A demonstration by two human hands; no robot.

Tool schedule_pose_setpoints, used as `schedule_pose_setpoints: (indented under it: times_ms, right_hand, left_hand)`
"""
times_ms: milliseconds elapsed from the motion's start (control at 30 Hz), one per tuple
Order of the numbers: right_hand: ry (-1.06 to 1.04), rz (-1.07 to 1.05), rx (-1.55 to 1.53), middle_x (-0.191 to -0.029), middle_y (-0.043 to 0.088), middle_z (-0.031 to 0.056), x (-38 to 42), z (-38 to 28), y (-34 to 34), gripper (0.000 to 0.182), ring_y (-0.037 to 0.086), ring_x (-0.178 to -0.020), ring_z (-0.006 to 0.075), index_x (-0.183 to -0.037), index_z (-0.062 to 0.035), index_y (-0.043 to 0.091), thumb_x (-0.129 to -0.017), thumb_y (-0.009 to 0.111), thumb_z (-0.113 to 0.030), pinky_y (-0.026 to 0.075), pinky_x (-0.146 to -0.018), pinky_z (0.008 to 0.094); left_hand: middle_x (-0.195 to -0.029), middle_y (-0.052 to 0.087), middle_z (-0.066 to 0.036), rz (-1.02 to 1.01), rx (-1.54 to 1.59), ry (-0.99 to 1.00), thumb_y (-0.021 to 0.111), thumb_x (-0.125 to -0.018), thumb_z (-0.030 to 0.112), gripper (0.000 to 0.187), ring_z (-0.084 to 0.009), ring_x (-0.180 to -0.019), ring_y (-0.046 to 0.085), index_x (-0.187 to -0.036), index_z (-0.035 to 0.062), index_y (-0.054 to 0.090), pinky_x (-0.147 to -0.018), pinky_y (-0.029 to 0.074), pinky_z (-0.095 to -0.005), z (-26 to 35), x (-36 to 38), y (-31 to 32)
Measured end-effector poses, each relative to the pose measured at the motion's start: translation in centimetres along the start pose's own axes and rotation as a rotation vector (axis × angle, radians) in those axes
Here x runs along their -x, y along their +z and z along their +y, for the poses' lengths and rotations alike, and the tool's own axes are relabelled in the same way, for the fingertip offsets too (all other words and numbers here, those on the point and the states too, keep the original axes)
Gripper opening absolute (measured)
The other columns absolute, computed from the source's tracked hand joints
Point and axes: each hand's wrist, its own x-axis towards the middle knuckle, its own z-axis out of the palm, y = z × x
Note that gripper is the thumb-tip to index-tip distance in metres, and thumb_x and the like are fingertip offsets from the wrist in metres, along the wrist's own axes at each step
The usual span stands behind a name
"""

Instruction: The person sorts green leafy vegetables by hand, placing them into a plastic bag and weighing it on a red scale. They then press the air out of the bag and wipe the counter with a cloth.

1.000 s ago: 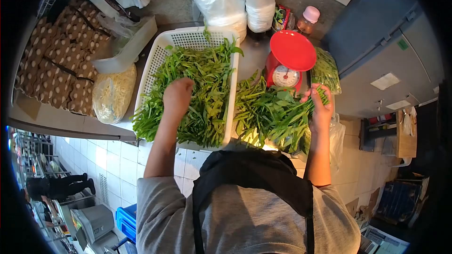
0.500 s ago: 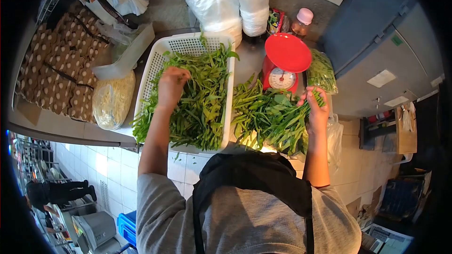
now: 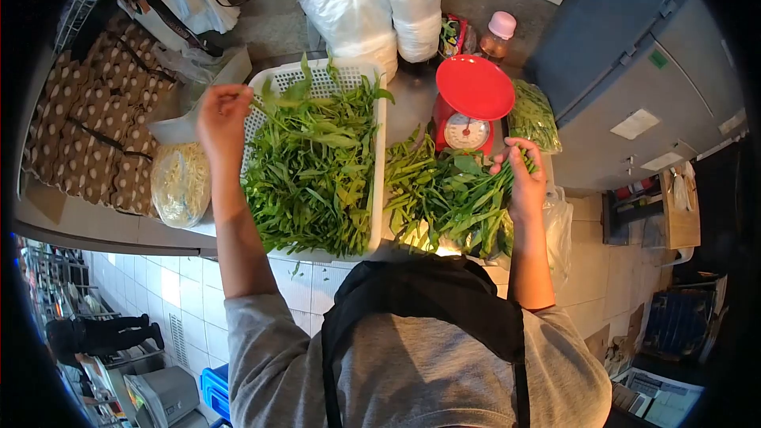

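Note:
My left hand [image 3: 225, 120] is raised at the left rim of a white perforated basket [image 3: 379, 182], its fingers pinched on the end of a green stem. Leafy greens [image 3: 317, 182] fill the basket, and some stems stick up near its back. On the right, my right hand [image 3: 525, 182] is closed around a bunch of green stems [image 3: 499, 178], whose leaves hang toward a second pile of greens [image 3: 416, 182] on the counter. Just behind that pile stands a scale with a red pan [image 3: 476, 87] and a round dial.
Egg trays [image 3: 95, 127] and a bag of pale sprouts [image 3: 181, 184] lie at left. Behind the basket are white plastic packs [image 3: 357, 16] and a pink-capped bottle [image 3: 499, 32]. Bagged greens [image 3: 533, 119] sit beside a grey cabinet [image 3: 658, 71]. Another person [image 3: 99, 335] is far left.
My left hand has moved left and up from over the greens to the basket's left rim, lifting a stem. My right hand still holds its bunch. The whole view has shifted slightly.

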Motion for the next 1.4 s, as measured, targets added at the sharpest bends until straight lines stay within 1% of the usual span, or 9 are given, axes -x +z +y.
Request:
schedule_pose_setpoints:
  times_ms: [267, 467, 733, 833, 933, 1067, 1100, 1200, 1400]
  right_hand:
    - [-0.080, -0.113, 0.275, -0.090, 0.065, 0.0092, -0.1, 0.0, 1.6, 0.014, 0.061, -0.078, 0.0144, -0.102, -0.0020, 0.057, -0.093, 0.054, -0.013, 0.048, -0.073, 0.0282]
    - [-0.786, -0.311, 0.858, -0.098, 0.064, 0.0110, 0.6, -2.1, 7.2, 0.026, 0.061, -0.088, 0.0276, -0.102, -0.0048, 0.061, -0.077, 0.065, 0.000, 0.046, -0.078, 0.0363]
    - [-0.709, -0.285, 0.838, -0.093, 0.059, 0.0138, 2.1, 0.4, 8.3, 0.027, 0.057, -0.089, 0.0322, -0.100, -0.0048, 0.058, -0.075, 0.063, 0.003, 0.045, -0.076, 0.0376]
    - [-0.312, -0.212, 0.538, -0.090, 0.062, 0.0078, 2.0, 1.5, 6.7, 0.010, 0.057, -0.081, 0.0203, -0.096, -0.0031, 0.058, -0.088, 0.056, -0.007, 0.045, -0.072, 0.0325]
    - [0.087, 0.003, 0.002, -0.086, 0.063, 0.0036, 0.3, 1.4, 4.0, 0.015, 0.054, -0.079, 0.0126, -0.097, -0.0031, 0.058, -0.095, 0.052, -0.017, 0.045, -0.074, 0.0292]
    - [-0.125, 0.065, 0.237, -0.083, 0.064, 0.0063, -0.9, -0.2, -0.1, 0.014, 0.058, -0.090, 0.0162, -0.098, -0.0039, 0.059, -0.093, 0.054, -0.016, 0.042, -0.087, 0.0311]
    - [-0.174, 0.094, 0.295, -0.083, 0.064, 0.0065, -1.1, -0.5, -0.8, 0.014, 0.058, -0.093, 0.0166, -0.098, -0.0037, 0.059, -0.094, 0.054, -0.016, 0.041, -0.089, 0.0316]
    - [-0.301, 0.082, 0.352, -0.083, 0.063, 0.0066, -1.7, -1.1, -2.4, 0.015, 0.059, -0.094, 0.0169, -0.097, -0.0026, 0.059, -0.094, 0.054, -0.017, 0.040, -0.091, 0.0320]
    - [-0.160, 0.074, 0.247, -0.081, 0.063, 0.0064, -1.8, -1.2, -2.6, 0.017, 0.059, -0.082, 0.0154, -0.097, -0.0020, 0.058, -0.093, 0.055, -0.018, 0.041, -0.087, 0.0312]
  left_hand:
    - [-0.081, 0.064, -0.006, 0.018, 0.297, 0.003, 0.069, -0.082, 0.005, 0.015, -0.0082, -0.070, 0.059, -0.087, 0.0024, 0.055, -0.065, 0.051, -0.0221, 3.8, 2.2, 1.6]
    - [-0.088, 0.065, -0.011, -0.144, 0.413, 0.080, 0.069, -0.080, -0.002, 0.016, -0.0119, -0.079, 0.061, -0.087, 0.0002, 0.054, -0.069, 0.050, -0.0228, 7.5, 8.7, 8.1]
    - [-0.102, 0.060, -0.016, -0.284, 0.538, 0.010, 0.061, -0.083, -0.009, 0.014, -0.0139, -0.090, 0.059, -0.087, -0.0014, 0.050, -0.078, 0.049, -0.0244, 7.7, 15.5, 12.9]
    - [-0.103, 0.059, -0.015, -0.281, 0.736, -0.091, 0.058, -0.085, -0.010, 0.017, -0.0129, -0.091, 0.058, -0.092, 0.0005, 0.048, -0.080, 0.048, -0.0238, 6.9, 16.8, 13.9]
    - [-0.103, 0.058, -0.016, -0.247, 0.659, -0.073, 0.058, -0.084, -0.011, 0.017, -0.0134, -0.092, 0.058, -0.091, 0.0003, 0.047, -0.080, 0.048, -0.0244, 6.3, 17.1, 13.5]
    - [-0.096, 0.062, -0.012, -0.780, -0.007, -0.180, 0.065, -0.083, 0.002, 0.019, -0.0144, -0.081, 0.063, -0.099, 0.0023, 0.055, -0.072, 0.051, -0.0257, 5.2, 15.1, 12.2]
    - [-0.089, 0.065, -0.011, -0.781, -0.044, -0.018, 0.066, -0.081, 0.008, 0.022, -0.0168, -0.080, 0.064, -0.102, 0.0052, 0.059, -0.069, 0.052, -0.0295, 4.2, 15.1, 12.1]
    - [-0.089, 0.064, -0.013, -0.653, -0.119, -0.098, 0.070, -0.078, 0.021, 0.026, -0.0267, -0.078, 0.065, -0.098, 0.0079, 0.062, -0.067, 0.050, -0.0363, 0.5, 12.5, 11.6]
    - [-0.102, 0.061, -0.019, -0.162, -0.855, 0.368, 0.067, -0.076, 0.012, 0.030, -0.0364, -0.095, 0.058, -0.101, -0.0029, 0.061, -0.084, 0.047, -0.0414, -7.2, 3.7, 7.7]
